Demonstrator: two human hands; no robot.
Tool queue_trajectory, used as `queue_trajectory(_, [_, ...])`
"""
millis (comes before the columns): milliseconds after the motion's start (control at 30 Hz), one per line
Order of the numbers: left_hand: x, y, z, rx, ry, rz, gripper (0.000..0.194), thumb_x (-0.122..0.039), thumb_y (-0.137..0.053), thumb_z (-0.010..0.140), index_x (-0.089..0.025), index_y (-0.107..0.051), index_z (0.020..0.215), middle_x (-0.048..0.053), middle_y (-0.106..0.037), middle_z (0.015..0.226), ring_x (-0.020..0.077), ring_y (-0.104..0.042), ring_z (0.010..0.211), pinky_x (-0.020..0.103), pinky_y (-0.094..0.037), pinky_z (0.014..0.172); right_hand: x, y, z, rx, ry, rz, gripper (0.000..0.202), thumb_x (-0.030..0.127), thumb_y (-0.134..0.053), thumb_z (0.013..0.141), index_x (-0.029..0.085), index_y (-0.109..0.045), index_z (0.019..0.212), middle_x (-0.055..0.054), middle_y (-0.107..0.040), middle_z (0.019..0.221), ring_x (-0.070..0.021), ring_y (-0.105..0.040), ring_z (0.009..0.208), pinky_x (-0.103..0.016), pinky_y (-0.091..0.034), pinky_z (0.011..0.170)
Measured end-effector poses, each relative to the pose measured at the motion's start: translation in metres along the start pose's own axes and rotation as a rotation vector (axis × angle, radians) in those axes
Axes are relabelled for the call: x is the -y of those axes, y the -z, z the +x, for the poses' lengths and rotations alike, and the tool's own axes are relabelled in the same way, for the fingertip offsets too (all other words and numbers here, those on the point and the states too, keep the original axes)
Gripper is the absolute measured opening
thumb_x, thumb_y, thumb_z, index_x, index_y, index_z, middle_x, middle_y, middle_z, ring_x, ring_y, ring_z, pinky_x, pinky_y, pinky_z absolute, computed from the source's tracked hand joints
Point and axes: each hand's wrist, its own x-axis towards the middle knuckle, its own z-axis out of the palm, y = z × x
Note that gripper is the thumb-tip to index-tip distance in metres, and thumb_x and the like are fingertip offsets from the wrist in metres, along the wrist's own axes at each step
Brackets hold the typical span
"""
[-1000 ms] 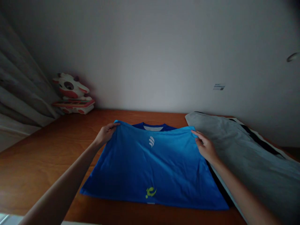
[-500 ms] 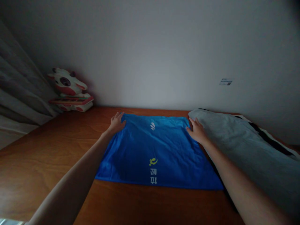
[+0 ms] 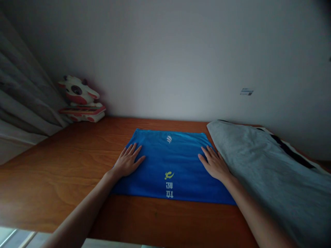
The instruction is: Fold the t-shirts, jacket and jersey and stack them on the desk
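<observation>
The blue garment (image 3: 157,155) lay flat on the desk (image 3: 57,162) in a broad folded panel, lighter blue along its far edge and deeper blue toward its near edge. A pale wing-like emblem (image 3: 169,139) sat close to the garment's far edge. Nearer its front edge came a yellow-green mark (image 3: 169,175), with pale characters (image 3: 169,190) just below that.

The left hand (image 3: 126,162) rested palm down on the garment's left side, its grip wide open, fingers spread and closed on nothing. The right hand (image 3: 215,166) lay the same way on the garment's right side, fingers fanned out, its grip also wide open with no fabric pinched. The two hands stood well apart, with the printed middle of the garment between them.

To the right of the garment was a grey cloth (image 3: 269,165) with a black stripe on its far side. A strip of desk showed between the two at the garment's far right corner; farther forward, the right forearm (image 3: 250,210) hid whether they touched.

Well to the left of the garment and beyond it, a cow-shaped toy (image 3: 81,98) with a keyboard stood by the wall (image 3: 165,62). Left of the garment, past the toy, hung a pale curtain (image 3: 20,93). Beyond the garment and off to its right, a small label (image 3: 246,91) was on the wall.
</observation>
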Motion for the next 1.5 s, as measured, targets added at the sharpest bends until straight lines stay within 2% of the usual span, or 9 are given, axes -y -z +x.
queue_trajectory(233, [0.005,-0.003,-0.035,-0.06,-0.042,0.041,0.072,-0.065,-0.037,0.1,-0.022,-0.039,0.158,0.015,-0.031,0.165,0.0354,-0.029,0.153,0.058,-0.027,0.122,0.0,0.008,-0.024,0.04,0.032,-0.005,0.075,0.066,-0.031,0.1,0.02,-0.035,0.16,-0.017,-0.031,0.166,-0.0323,-0.027,0.154,-0.058,-0.022,0.123])
queue_trajectory(433, [-0.012,0.011,-0.074,-0.206,-0.209,0.039,0.058,-0.053,-0.041,0.103,-0.025,-0.047,0.153,0.01,-0.035,0.165,0.0332,-0.035,0.151,0.056,-0.03,0.122,0.014,0.029,-0.066,-0.13,0.205,0.057,0.067,0.06,-0.03,0.103,0.021,-0.041,0.156,-0.014,-0.027,0.168,-0.0297,-0.026,0.155,-0.058,-0.023,0.124])
queue_trajectory(667, [-0.008,0.02,-0.115,-0.134,-0.359,0.062,0.067,-0.052,-0.046,0.102,-0.032,-0.023,0.162,0.006,-0.027,0.168,0.0309,-0.031,0.153,0.053,-0.032,0.122,0.009,0.03,-0.127,-0.034,0.236,0.092,0.067,0.059,-0.039,0.102,0.03,-0.029,0.162,-0.01,-0.027,0.168,-0.0308,-0.03,0.153,-0.063,-0.029,0.121])
queue_trajectory(867, [-0.003,0.029,-0.128,-0.104,-0.368,0.075,0.071,-0.055,-0.049,0.1,-0.034,-0.023,0.162,0.004,-0.032,0.167,0.0323,-0.032,0.152,0.057,-0.033,0.121,0.001,0.032,-0.148,-0.003,0.215,0.074,0.067,0.064,-0.042,0.099,0.03,-0.041,0.157,-0.01,-0.035,0.165,-0.0349,-0.037,0.149,-0.064,-0.035,0.118])
queue_trajectory(1000, [-0.019,0.034,-0.102,-0.165,-0.271,0.017,0.059,-0.054,-0.044,0.102,-0.029,-0.04,0.156,0.008,-0.034,0.166,0.0334,-0.03,0.153,0.061,-0.028,0.122,0.028,0.048,-0.126,-0.021,0.165,0.084,0.064,0.066,-0.04,0.098,0.025,-0.059,0.143,-0.014,-0.05,0.155,-0.0357,-0.048,0.143,-0.064,-0.034,0.118])
queue_trajectory(1133, [-0.062,0.031,-0.042,-0.141,-0.213,-0.093,0.059,-0.053,-0.035,0.105,-0.024,-0.04,0.156,0.012,-0.031,0.167,0.0338,-0.025,0.155,0.058,-0.032,0.121,0.084,0.058,-0.067,-0.026,0.226,0.141,0.06,0.058,-0.034,0.103,0.02,-0.058,0.143,-0.017,-0.047,0.157,-0.0324,-0.045,0.145,-0.056,-0.033,0.12])
queue_trajectory(1300, [-0.112,0.007,0.031,0.001,-0.056,-0.101,0.067,-0.054,-0.032,0.104,-0.014,-0.038,0.157,0.021,-0.026,0.167,0.0418,-0.023,0.153,0.061,-0.03,0.12,0.134,0.035,0.004,0.056,0.277,0.165,0.056,0.044,-0.037,0.105,0.015,-0.047,0.152,-0.019,-0.034,0.164,-0.0316,-0.031,0.153,-0.054,-0.027,0.123])
queue_trajectory(1400, [-0.111,-0.01,0.054,0.004,0.008,-0.079,0.07,-0.056,-0.035,0.102,-0.012,-0.041,0.156,0.021,-0.025,0.166,0.0434,-0.022,0.153,0.062,-0.024,0.121,0.132,0.016,0.026,0.096,0.268,0.169,0.058,0.046,-0.038,0.105,0.015,-0.045,0.153,-0.018,-0.031,0.165,-0.0316,-0.027,0.154,-0.054,-0.022,0.124])
queue_trajectory(1500, [-0.088,-0.019,0.063,-0.051,0.005,-0.079,0.071,-0.06,-0.033,0.101,-0.015,-0.043,0.155,0.019,-0.031,0.165,0.0397,-0.027,0.153,0.06,-0.022,0.122,0.113,0.008,0.035,0.102,0.237,0.133,0.061,0.053,-0.036,0.104,0.018,-0.046,0.154,-0.015,-0.031,0.166,-0.03,-0.025,0.155,-0.053,-0.019,0.125])
